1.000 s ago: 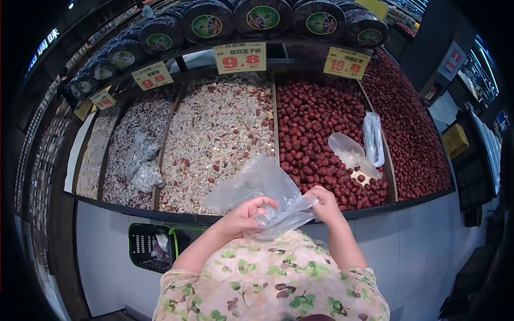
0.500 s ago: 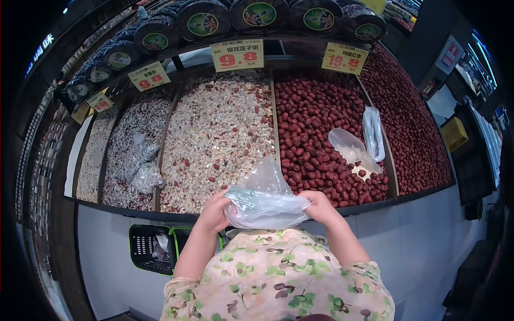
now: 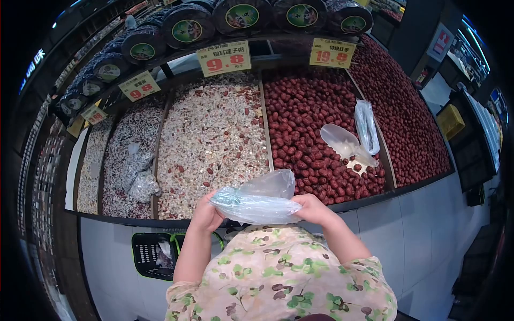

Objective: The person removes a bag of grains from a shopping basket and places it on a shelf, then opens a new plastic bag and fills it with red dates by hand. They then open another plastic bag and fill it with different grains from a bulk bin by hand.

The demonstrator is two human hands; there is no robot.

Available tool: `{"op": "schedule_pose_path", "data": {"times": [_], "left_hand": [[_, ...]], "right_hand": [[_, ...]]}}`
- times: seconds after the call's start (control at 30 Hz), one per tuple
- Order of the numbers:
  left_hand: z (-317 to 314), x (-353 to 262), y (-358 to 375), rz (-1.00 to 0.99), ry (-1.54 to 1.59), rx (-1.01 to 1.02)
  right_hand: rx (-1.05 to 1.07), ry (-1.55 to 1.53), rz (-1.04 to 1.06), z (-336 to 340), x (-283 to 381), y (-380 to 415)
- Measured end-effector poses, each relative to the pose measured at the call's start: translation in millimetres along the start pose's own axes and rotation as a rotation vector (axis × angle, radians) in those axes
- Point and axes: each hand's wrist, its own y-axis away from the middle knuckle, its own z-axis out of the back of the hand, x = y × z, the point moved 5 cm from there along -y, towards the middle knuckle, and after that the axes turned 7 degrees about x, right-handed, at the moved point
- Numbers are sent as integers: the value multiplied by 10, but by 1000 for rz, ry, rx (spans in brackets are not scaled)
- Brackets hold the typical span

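A clear plastic bag (image 3: 256, 206) is stretched sideways between my hands, in front of my body and over the near edge of the bins. My left hand (image 3: 208, 212) is closed on its left end, and my right hand (image 3: 313, 208) pinches its right end. One loose flap of the bag rises at the back. Beyond it lie a bin of mixed grains (image 3: 209, 134) and a bin of red dates (image 3: 305, 107). On the dates rest a translucent scoop (image 3: 340, 138) and a folded plastic bag (image 3: 366, 125).
Black shopping baskets (image 3: 154, 257) stand on the floor at the left, below the bins. Another plastic bag (image 3: 142, 179) lies in the dark mixed-grain bin (image 3: 131, 128). Price signs (image 3: 224, 58) and a row of round dark packages (image 3: 242, 16) line the back.
The bag is spread wider and flatter between my hands, and its loose flap has tipped to the right. My left hand has moved slightly left. The whole view has shifted a little.
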Motion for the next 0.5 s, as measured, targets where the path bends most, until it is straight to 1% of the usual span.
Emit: {"op": "schedule_pose_path", "data": {"times": [0.07,0.1,0.13,0.2,0.23,0.27,0.33,0.37,0.4,0.47,0.5], "left_hand": [[-104,85,25,50,188,166],[-190,102,38,38,101,234],[-227,122,44,38,100,234],[-332,151,56,-17,-603,319],[-334,200,23,-82,-773,326],[-284,238,-21,-81,-772,323],[-18,226,-120,-43,-1008,-12],[37,106,-147,-255,-969,-104],[97,42,-171,-179,-733,-92],[86,-15,-177,-98,-200,-56],[31,-55,-156,-101,-198,-61]], "right_hand": [[-174,-275,-24,84,-227,-64],[-290,-477,46,140,-113,-55],[-328,-843,150,211,-88,-53],[-293,-1306,257,384,-82,28],[-419,-1382,198,407,87,88],[-417,-1383,196,406,52,111],[-123,-944,88,293,73,135],[-150,-709,13,232,57,128],[-116,-661,-17,189,23,119],[12,-559,113,49,109,125],[121,-425,80,-4,174,149]]}}
